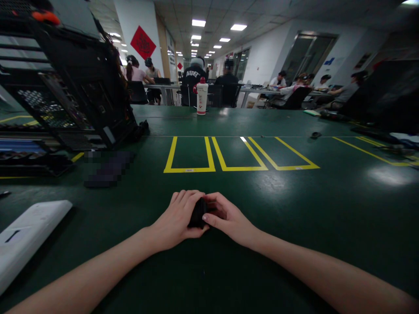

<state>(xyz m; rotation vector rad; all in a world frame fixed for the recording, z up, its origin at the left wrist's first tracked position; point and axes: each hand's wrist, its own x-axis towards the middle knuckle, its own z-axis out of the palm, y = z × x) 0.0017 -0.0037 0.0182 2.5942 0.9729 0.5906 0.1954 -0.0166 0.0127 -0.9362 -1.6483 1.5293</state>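
A small black object (197,214) is between my two hands, low over the green table (209,279) near the middle of the view. My left hand (178,218) wraps round its left side, with the fingers over the top and the thumb below. From the right, my right hand (227,218) holds the same object, its thumb on the near face and its fingers curled behind. Much of the object is hidden by the fingers, so its exact shape cannot be made out.
Yellow tape outlines (190,170) mark the table beyond my hands. At the left stand an open black computer case (75,87) and a white device (29,231). A white bottle (202,99) is at the far edge; people sit behind. A small black item (315,135) lies right.
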